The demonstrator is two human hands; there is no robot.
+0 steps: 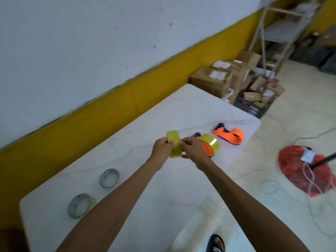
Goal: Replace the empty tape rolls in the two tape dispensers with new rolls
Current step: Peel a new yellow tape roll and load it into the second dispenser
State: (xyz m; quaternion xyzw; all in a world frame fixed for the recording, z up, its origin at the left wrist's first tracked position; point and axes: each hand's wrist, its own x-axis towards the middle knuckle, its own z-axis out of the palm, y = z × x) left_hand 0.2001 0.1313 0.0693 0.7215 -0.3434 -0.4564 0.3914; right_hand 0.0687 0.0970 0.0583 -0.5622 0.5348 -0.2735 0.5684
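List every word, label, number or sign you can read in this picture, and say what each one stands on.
No text can be read anywhere in the picture.
White labels on the cardboard boxes: there is print, but it is too small and blurred to read.
Slipper at the bottom edge: a pale mark, not legible.
Yellow tape roll in the hands, the dispensers and the empty rolls: no text visible.

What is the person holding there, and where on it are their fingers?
A yellow tape roll, held above the table. The left hand grips its left edge; the right hand pinches its right edge.
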